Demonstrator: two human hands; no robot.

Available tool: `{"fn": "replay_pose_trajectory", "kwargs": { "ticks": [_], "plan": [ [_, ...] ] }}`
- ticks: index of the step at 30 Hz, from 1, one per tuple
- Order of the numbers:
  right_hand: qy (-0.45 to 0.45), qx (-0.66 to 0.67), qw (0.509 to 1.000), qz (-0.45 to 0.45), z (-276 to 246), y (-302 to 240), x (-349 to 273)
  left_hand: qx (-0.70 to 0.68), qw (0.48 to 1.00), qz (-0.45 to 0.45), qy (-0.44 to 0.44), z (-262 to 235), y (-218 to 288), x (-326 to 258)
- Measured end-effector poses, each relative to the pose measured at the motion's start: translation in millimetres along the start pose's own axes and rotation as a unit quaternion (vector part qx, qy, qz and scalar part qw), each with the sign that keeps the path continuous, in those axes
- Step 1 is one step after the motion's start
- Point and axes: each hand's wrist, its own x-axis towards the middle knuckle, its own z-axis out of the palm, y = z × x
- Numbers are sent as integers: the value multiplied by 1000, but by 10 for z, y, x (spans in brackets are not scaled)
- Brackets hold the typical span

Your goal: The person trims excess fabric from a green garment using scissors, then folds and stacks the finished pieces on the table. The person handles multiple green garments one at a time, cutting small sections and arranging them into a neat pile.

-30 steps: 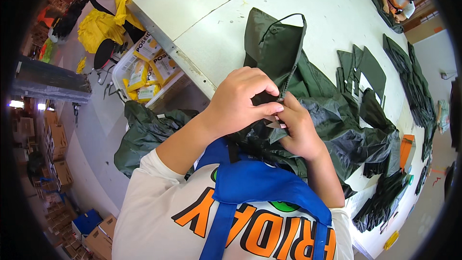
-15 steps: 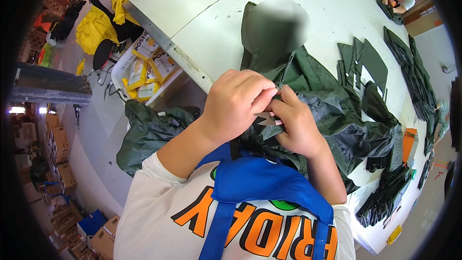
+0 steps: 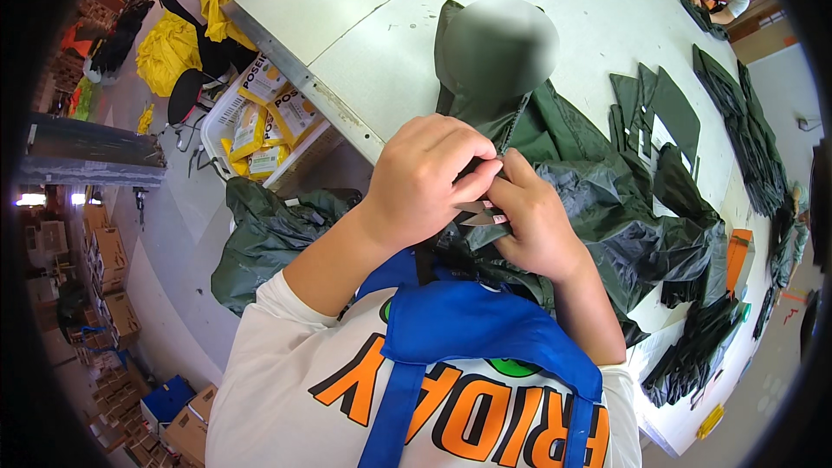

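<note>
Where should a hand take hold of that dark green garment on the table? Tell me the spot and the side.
Grip the dark green garment at the bunched folds just right of the right hand, coming from above. There the cloth is heaped in raised ridges on the white table, easy to pinch, and lies uncovered. The left hand and small snips crowd the near part.

Dark green fabric (image 3: 607,208), blue apron (image 3: 468,338), white table (image 3: 364,26).

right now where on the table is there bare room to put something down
Bare: the white table left of the dark green garment, up to its metal edge, and the strip above the garment. Crowded: the right side, with cut green pieces and crumpled fabric beside both hands.
</note>
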Motion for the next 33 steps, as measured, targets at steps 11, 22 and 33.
{"fn": "replay_pose_trajectory", "kwargs": {
  "ticks": [11,22,33],
  "plan": [
    [-11,12,1000,14,2,9,-9,-52,998,-29,-9,-41,-8,62],
    [5,43,999,22,-2,7,-62,-6,936,-333,-116,-773,-752,-209],
    [-5,28,999,16,21,13,-28,126,932,-318,-116,-1064,-1162,-708]
  ]
}}
